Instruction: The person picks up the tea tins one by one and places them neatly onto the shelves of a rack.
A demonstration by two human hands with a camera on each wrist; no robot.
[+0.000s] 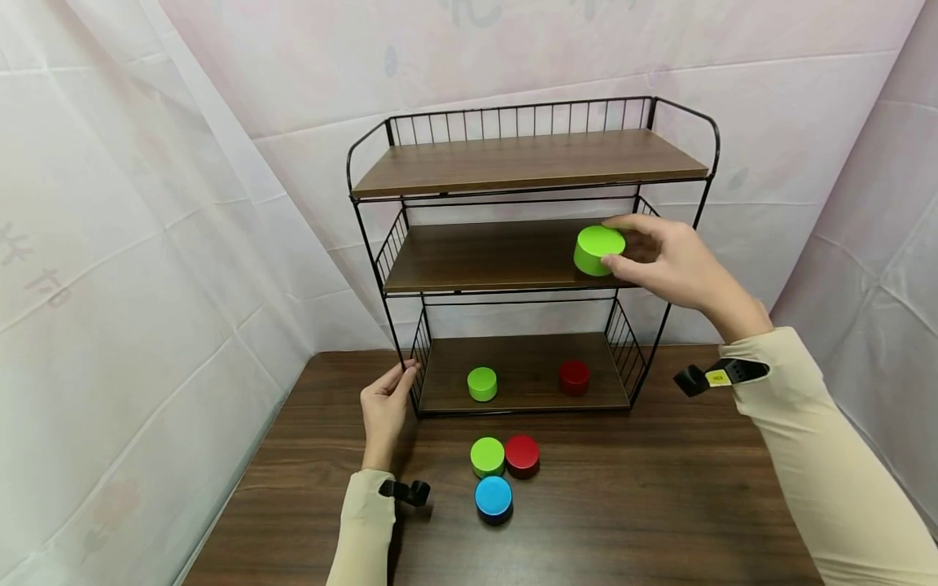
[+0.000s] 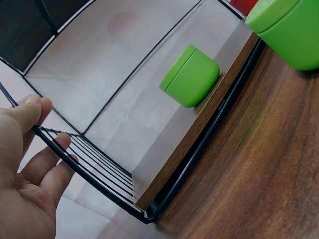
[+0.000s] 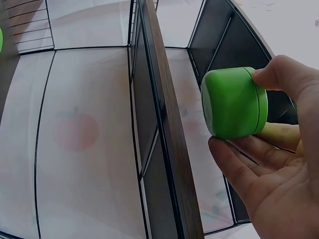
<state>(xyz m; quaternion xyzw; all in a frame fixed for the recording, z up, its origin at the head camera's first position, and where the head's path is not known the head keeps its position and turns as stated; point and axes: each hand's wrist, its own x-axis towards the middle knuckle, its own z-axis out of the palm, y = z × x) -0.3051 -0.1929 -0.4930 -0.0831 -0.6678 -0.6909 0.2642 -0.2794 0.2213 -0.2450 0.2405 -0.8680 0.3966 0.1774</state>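
Note:
My right hand pinches a round green lidded jar between thumb and fingers, at the right end of the rack's middle shelf. In the right wrist view the same jar is off the board, with its lid toward the palm. Low on the left side of the wire shelf rack, my left hand grips the black front post. The left wrist view shows thumb and fingers around that thin rod. On the bottom shelf stand a green jar and a red jar.
In front of the rack, a green jar, a red jar and a blue-lidded jar stand close together on the wooden table. The top shelf has a wire rail. White cloth hangs behind and at both sides.

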